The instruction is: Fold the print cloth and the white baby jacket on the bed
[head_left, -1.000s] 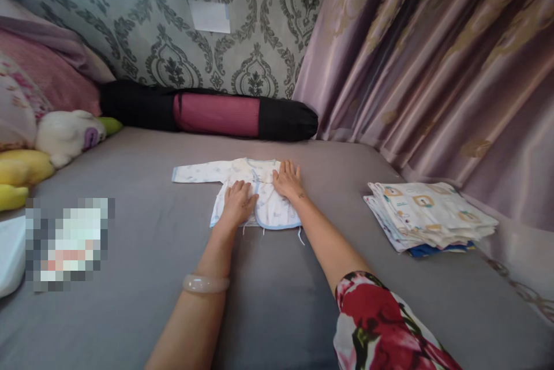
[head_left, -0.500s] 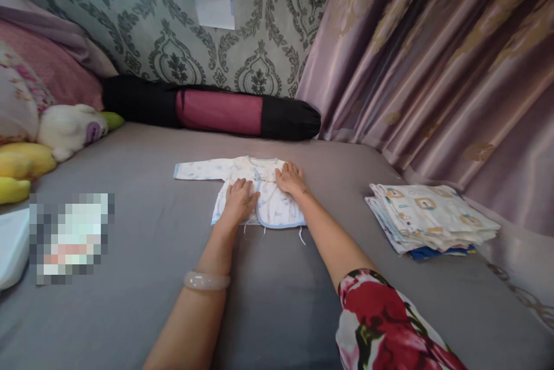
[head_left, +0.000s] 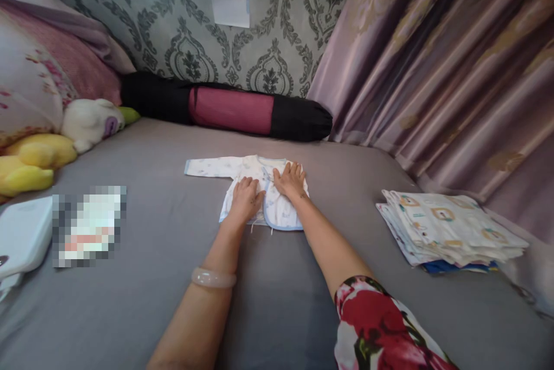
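Observation:
A small white baby shirt (head_left: pixel 283 217) with pale blue edging and a faint print lies spread on the grey bed sheet (head_left: pixel 142 312). Its left sleeve in view stretches out flat; the other sleeve does not show beyond the body. My left hand (head_left: pixel 247 200) rests on the shirt's left front, fingers extended over the cloth. On the upper right of the shirt lies my right hand (head_left: pixel 291 180), fingers spread. Thin ties hang from the shirt's lower edge.
To the right lies a stack of folded printed cloths (head_left: pixel 454 223). A long black and pink bag (head_left: pixel 231 110) lies along the wall. At left are a white device (head_left: pixel 26 237), a blurred-out item (head_left: pixel 90 228), a yellow plush (head_left: pixel 38 156) and a white plush (head_left: pixel 89 122).
The view has turned slightly left, so everything sits further right. My right hand has shifted slightly inward on the shirt, its fingers more spread. The left hand stays on the shirt's front.

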Demonstrator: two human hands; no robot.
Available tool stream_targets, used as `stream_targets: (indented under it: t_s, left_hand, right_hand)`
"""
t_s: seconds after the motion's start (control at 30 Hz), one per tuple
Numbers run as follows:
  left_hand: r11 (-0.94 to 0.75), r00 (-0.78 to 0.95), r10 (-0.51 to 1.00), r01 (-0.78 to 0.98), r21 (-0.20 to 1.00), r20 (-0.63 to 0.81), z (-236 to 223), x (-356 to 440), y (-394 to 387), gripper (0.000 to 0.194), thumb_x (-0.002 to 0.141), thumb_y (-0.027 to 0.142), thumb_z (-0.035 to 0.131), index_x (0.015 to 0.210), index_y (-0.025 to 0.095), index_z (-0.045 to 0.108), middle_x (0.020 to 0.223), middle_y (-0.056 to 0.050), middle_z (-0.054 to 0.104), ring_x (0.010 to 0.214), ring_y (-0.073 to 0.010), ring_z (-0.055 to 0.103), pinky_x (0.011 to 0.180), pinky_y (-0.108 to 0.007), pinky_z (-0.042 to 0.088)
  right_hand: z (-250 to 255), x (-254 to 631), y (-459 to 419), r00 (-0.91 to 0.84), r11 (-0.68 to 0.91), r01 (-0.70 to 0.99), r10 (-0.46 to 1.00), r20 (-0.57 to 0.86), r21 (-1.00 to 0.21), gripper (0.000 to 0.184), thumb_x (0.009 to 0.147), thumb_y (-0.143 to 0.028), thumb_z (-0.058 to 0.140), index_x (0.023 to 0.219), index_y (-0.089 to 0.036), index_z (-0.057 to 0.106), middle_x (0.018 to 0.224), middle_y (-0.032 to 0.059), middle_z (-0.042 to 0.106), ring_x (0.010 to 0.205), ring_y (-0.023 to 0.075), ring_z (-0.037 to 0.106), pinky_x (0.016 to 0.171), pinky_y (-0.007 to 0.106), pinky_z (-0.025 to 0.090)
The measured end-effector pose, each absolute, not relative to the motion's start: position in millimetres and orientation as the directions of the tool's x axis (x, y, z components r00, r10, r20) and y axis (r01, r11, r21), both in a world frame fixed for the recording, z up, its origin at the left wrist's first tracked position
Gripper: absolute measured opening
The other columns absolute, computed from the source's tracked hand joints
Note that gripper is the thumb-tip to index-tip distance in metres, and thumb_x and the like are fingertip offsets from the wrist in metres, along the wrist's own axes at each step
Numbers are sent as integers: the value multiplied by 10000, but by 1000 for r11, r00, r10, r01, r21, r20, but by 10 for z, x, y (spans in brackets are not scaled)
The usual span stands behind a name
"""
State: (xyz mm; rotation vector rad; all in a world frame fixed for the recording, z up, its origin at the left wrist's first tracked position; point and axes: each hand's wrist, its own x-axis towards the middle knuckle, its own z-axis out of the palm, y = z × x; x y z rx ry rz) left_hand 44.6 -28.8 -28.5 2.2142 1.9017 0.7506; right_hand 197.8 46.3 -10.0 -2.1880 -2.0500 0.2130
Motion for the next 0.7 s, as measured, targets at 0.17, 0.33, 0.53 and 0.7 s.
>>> stream_targets:
  t_s: [0.17,0.33,0.53,0.7]
  left_hand:
    - [-214,77,946,878,428,314,-196,461,-300,312,897,299,503,1170,170,580,1278,-142,590,1237,-269,516,1055,-438,398]
    - [-246,53,927,834,494,372,-90,455,-292,285,918,225,434,1143,174,602,1154,-115,656,1120,-223,591,1006,-363,450]
    - [-199,48,954,842,502,297,-101,447,-304,270,887,198,481,1114,171,625,1105,-117,670,1099,-237,601,978,-390,469]
    - [-184,35,957,839,512,287,-77,456,-303,266,891,190,472,1105,162,627,1112,-117,671,1093,-235,604,987,-382,462]
  right_hand:
    - [4,1958,473,50,-50,979,999,-3,-198,726,986,-531,227,1503,-23,274,1568,239,213,1454,370,143,1147,532,106]
    - [85,1774,472,-142,148,971,989,43,-189,616,1008,-426,178,1513,-87,272,1595,157,200,1478,270,107,1174,506,54]
    - [-30,1648,477,-192,178,957,981,-41,-227,590,997,-354,181,1518,-90,261,1605,121,187,1482,254,103,1184,514,68]
    - [-60,1664,498,-187,169,959,981,-58,-226,601,994,-355,184,1526,-81,236,1609,121,170,1484,257,97,1186,510,77]
